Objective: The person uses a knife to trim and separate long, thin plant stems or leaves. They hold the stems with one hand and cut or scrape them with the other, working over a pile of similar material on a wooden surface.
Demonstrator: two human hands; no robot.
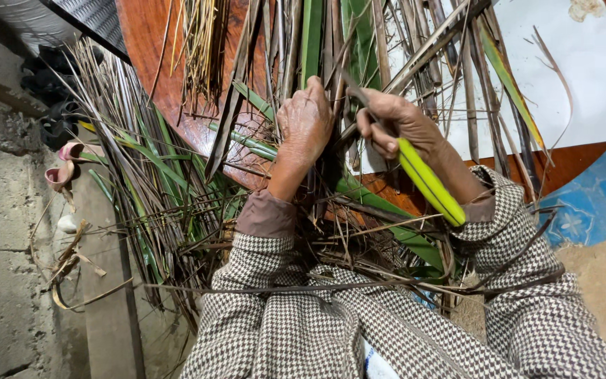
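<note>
Yellow-green-handled knife (429,181), tilted among palm leaves (359,42)

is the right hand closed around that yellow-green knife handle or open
Closed: the right hand has its fingers curled around the yellow-green handle.

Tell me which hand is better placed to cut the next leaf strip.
The right hand: it already grips the yellow-green handled knife, blade toward the leaves. The left hand only presses the strips down.

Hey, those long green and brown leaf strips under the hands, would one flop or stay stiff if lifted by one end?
The leaf strips look thin and long, so one would likely droop when lifted. Dry curled pieces on the ground suggest brown ones may be brittle. They are tangled, so pulling one under the left hand would probably drag its neighbours.
</note>
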